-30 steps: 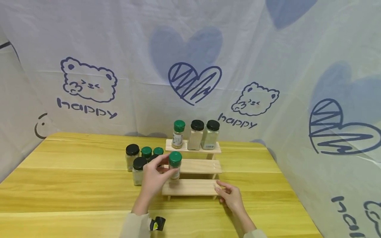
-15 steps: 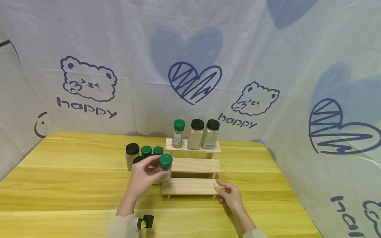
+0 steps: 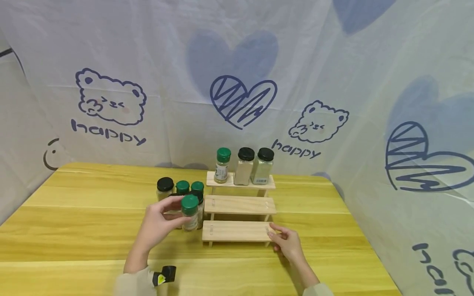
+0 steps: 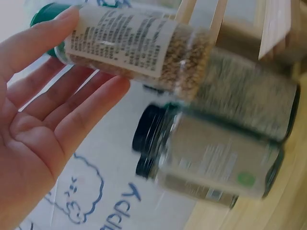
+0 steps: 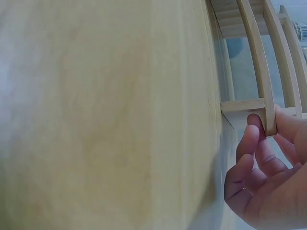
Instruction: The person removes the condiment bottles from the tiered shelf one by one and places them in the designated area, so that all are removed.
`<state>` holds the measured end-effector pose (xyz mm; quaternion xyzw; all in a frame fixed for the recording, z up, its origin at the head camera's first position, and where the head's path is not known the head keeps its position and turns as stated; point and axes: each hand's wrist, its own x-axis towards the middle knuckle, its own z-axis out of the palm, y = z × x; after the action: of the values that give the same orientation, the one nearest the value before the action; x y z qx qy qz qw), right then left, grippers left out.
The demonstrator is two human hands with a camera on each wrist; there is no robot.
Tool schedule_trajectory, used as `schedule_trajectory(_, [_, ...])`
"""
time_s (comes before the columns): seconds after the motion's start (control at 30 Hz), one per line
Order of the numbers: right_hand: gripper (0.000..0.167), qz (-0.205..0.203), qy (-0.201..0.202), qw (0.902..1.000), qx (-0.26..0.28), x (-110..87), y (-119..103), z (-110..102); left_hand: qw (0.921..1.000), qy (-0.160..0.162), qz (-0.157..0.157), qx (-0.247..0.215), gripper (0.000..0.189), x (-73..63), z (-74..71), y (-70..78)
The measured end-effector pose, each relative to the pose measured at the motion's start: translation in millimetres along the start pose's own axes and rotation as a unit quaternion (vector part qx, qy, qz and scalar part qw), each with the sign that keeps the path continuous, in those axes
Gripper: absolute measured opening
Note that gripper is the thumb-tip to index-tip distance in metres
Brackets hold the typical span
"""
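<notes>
My left hand (image 3: 157,224) pinches a green-capped spice jar (image 3: 190,211) between thumb and fingers, in front of a cluster of jars left of the rack. In the left wrist view this spice jar (image 4: 129,45) carries a printed white label and brown grains show through the glass. Fingers and thumb of my right hand (image 3: 290,244) grip the right end of the lowest step of a three-tier wooden rack (image 3: 237,231). From the right wrist view, the thumb and fingers of the right hand (image 5: 273,177) lie on either side of that board's end.
The rack's top tier bears one green-capped jar (image 3: 221,166) and two black-capped jars, one cloudy pale jar (image 3: 243,168) and one greenish jar (image 3: 262,168). Left of the rack stand several jars, among them a black-capped jar (image 3: 165,187). A printed cloth (image 3: 177,61) hangs behind the table (image 3: 92,230).
My left hand has carried the green-capped spice jar leftward, from in front of the rack's lower tiers to the jar cluster. The right hand keeps its place on the rack.
</notes>
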<state>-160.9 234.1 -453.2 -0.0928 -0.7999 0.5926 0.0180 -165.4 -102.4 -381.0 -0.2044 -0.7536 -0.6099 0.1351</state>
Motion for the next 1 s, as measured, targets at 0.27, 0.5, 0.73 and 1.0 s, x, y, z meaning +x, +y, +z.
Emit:
schedule_trajectory(0.27, [0.034,0.004,-0.005,1.0000,0.003,-0.4,-0.7,-1.1,0.9992,-0.013,-0.037,0.008,0.046,-7.4,-19.8,-1.4])
schedule_trajectory(0.5, [0.033,0.003,-0.006,1.0000,0.003,-1.4,-1.8,-1.0,0.9993,-0.012,-0.033,0.013,0.047,-11.7,-31.9,-8.9])
schedule_trajectory(0.73, [0.033,0.004,-0.004,1.0000,0.001,-0.9,-1.0,-0.7,0.9993,-0.003,-0.027,0.024,0.046,-11.9,-46.9,-14.7])
schedule_trajectory(1.0, [0.033,0.007,-0.002,0.9999,0.008,-0.4,-0.5,0.4,0.9961,0.011,-0.045,0.074,0.043,-9.9,-58.6,-22.5])
